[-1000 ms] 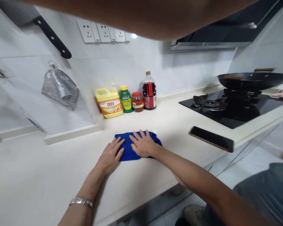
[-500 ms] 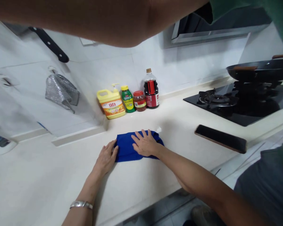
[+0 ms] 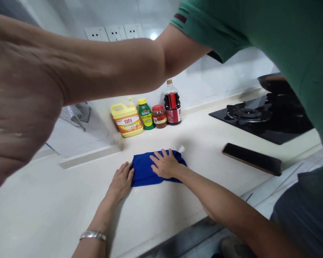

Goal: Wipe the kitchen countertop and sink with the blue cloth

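A folded blue cloth [image 3: 144, 170] lies flat on the pale countertop [image 3: 153, 211], its right end slightly rumpled. My right hand [image 3: 165, 165] rests on the cloth's right half with fingers spread. At the left edge of the cloth, my left hand [image 3: 121, 180] lies on the counter, fingers stretched out and fingertips touching the fabric. A silver bracelet [image 3: 93, 235] circles my left wrist. Just behind the cloth is a small white scrap [image 3: 181, 148].
Another person's arm [image 3: 110, 70] in a green sleeve [image 3: 204, 32] crosses close to the camera. Along the wall stand a yellow detergent jug [image 3: 127, 122], a green bottle [image 3: 146, 116], a red-lidded jar [image 3: 159, 117] and a dark sauce bottle [image 3: 173, 107]. A phone [image 3: 251, 158] lies near the stove [image 3: 258, 114].
The other person's arm has come lower and nearer, with its open palm now at the left, covering the knife and most of the silvery cloth. Both my hands and the blue cloth stay put.
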`<control>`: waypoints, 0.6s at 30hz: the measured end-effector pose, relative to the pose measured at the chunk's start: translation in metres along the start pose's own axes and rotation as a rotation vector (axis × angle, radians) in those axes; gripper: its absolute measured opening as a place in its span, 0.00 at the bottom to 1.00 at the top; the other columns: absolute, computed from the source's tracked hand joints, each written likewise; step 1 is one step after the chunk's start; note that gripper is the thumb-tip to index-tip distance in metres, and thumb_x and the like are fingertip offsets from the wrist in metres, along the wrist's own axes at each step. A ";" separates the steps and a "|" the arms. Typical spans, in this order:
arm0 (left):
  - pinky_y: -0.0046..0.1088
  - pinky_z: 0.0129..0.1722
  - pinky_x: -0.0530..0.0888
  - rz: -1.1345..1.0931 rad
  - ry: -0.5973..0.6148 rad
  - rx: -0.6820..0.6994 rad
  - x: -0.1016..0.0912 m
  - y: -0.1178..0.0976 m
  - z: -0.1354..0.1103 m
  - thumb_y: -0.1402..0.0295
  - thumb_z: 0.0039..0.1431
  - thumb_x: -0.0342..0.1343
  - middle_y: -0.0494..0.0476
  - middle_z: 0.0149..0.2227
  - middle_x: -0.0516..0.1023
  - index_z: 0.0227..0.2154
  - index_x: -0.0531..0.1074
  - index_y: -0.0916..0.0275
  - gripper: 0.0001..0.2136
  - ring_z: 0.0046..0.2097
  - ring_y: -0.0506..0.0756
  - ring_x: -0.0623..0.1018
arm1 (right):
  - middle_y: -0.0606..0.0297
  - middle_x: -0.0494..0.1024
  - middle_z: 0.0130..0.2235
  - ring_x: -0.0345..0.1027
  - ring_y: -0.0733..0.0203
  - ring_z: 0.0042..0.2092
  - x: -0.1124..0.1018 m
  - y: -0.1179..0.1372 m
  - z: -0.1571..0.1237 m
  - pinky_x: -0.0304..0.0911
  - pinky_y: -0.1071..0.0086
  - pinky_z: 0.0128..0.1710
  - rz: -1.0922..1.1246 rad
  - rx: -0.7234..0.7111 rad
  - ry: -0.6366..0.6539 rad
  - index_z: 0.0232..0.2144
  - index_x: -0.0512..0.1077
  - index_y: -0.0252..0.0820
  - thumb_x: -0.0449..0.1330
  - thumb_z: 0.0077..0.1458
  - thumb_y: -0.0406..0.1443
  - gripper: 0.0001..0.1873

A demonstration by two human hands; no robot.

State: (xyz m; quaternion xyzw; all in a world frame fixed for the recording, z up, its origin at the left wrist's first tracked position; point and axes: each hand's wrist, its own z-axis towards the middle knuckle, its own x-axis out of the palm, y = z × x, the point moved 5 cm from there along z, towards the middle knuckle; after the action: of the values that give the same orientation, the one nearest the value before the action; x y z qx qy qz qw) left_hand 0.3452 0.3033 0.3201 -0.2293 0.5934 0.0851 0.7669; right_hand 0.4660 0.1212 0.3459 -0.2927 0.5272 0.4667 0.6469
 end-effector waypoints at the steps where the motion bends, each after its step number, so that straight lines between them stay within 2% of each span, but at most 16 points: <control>1: 0.50 0.68 0.57 0.004 0.007 0.000 0.000 0.000 0.000 0.57 0.68 0.35 0.68 0.67 0.62 0.64 0.61 0.66 0.29 0.69 0.63 0.60 | 0.52 0.61 0.67 0.53 0.32 0.64 0.000 0.001 0.000 0.47 0.32 0.59 -0.001 0.001 0.001 0.64 0.60 0.42 0.44 0.65 0.46 0.30; 5: 0.49 0.69 0.55 -0.013 0.032 -0.020 -0.003 -0.004 0.000 0.58 0.68 0.34 0.67 0.68 0.60 0.66 0.58 0.67 0.29 0.69 0.62 0.58 | 0.53 0.61 0.67 0.54 0.33 0.64 0.003 0.001 0.000 0.47 0.34 0.60 -0.002 -0.001 -0.010 0.65 0.60 0.43 0.44 0.65 0.46 0.30; 8: 0.51 0.69 0.53 -0.024 0.065 -0.022 -0.007 -0.011 -0.005 0.55 0.69 0.34 0.62 0.70 0.56 0.69 0.52 0.59 0.29 0.71 0.61 0.55 | 0.56 0.59 0.69 0.52 0.36 0.66 0.006 -0.011 0.006 0.45 0.38 0.63 0.004 0.028 -0.009 0.66 0.58 0.46 0.42 0.66 0.48 0.31; 10: 0.52 0.69 0.50 0.010 0.100 0.002 -0.008 -0.016 -0.009 0.54 0.69 0.35 0.58 0.71 0.54 0.69 0.53 0.54 0.28 0.71 0.60 0.52 | 0.56 0.55 0.70 0.48 0.36 0.68 0.007 -0.032 0.012 0.43 0.39 0.64 -0.009 0.155 0.055 0.68 0.55 0.48 0.40 0.66 0.48 0.32; 12: 0.51 0.70 0.48 0.057 0.123 0.017 -0.009 -0.019 -0.012 0.57 0.69 0.36 0.57 0.71 0.54 0.68 0.55 0.54 0.27 0.72 0.59 0.51 | 0.51 0.50 0.71 0.45 0.34 0.69 0.006 -0.059 0.015 0.41 0.37 0.64 -0.023 0.333 0.139 0.69 0.51 0.45 0.38 0.66 0.48 0.34; 14: 0.51 0.70 0.48 0.084 0.127 0.005 -0.009 -0.021 -0.014 0.59 0.69 0.35 0.56 0.71 0.54 0.68 0.56 0.56 0.26 0.72 0.58 0.51 | 0.48 0.47 0.72 0.41 0.30 0.69 0.004 -0.079 0.011 0.39 0.34 0.64 -0.027 0.440 0.202 0.70 0.48 0.40 0.38 0.66 0.49 0.36; 16: 0.51 0.70 0.50 0.090 0.130 -0.023 -0.009 -0.021 -0.013 0.60 0.69 0.34 0.57 0.71 0.53 0.68 0.55 0.58 0.27 0.71 0.58 0.52 | 0.48 0.47 0.72 0.40 0.28 0.69 0.001 -0.084 0.000 0.38 0.33 0.63 -0.038 0.422 0.215 0.70 0.48 0.39 0.38 0.66 0.49 0.36; 18: 0.51 0.69 0.50 0.091 0.133 -0.037 -0.008 -0.021 -0.011 0.60 0.69 0.34 0.57 0.71 0.53 0.68 0.54 0.60 0.27 0.71 0.58 0.52 | 0.51 0.48 0.72 0.41 0.28 0.69 -0.003 -0.073 -0.016 0.39 0.33 0.63 -0.057 0.326 0.206 0.70 0.48 0.43 0.38 0.66 0.49 0.35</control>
State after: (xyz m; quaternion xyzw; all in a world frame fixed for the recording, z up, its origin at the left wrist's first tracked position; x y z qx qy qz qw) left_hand 0.3415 0.2813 0.3308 -0.2212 0.6513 0.1152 0.7167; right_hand 0.5262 0.0779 0.3357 -0.2453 0.6507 0.3242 0.6413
